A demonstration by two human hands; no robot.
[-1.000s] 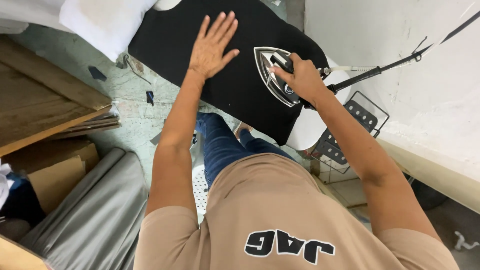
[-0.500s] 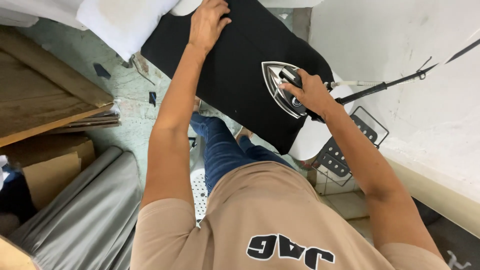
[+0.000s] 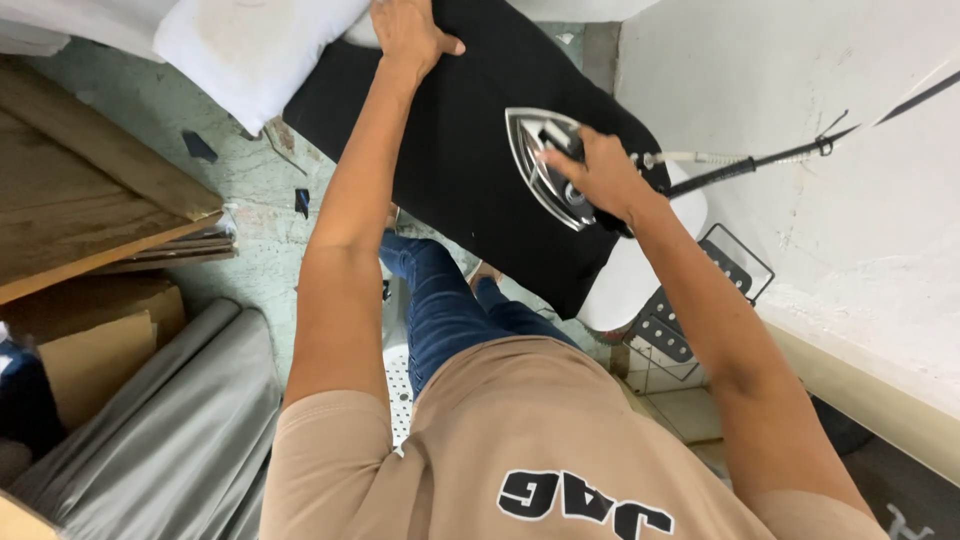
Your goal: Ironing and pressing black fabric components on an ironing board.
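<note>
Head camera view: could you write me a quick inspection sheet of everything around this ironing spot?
Surface: white padded board, mostly covered.
Job's things: black cloth spread flat; iron resting on it.
Clutter: wood planks, cardboard, grey fabric roll, scraps on floor.
Hands: left hand pressing the cloth's far end; right hand gripping the iron.
Cables: hose and cord run from iron toward the wall.
Surroundings: white wall, wire rack below board.

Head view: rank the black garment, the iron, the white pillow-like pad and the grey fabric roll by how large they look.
1. Black garment
2. Grey fabric roll, which lies nearer the camera, so its rank against the garment is unsure
3. White pad, cut off by the frame edge
4. Iron, partly under the right hand
</note>
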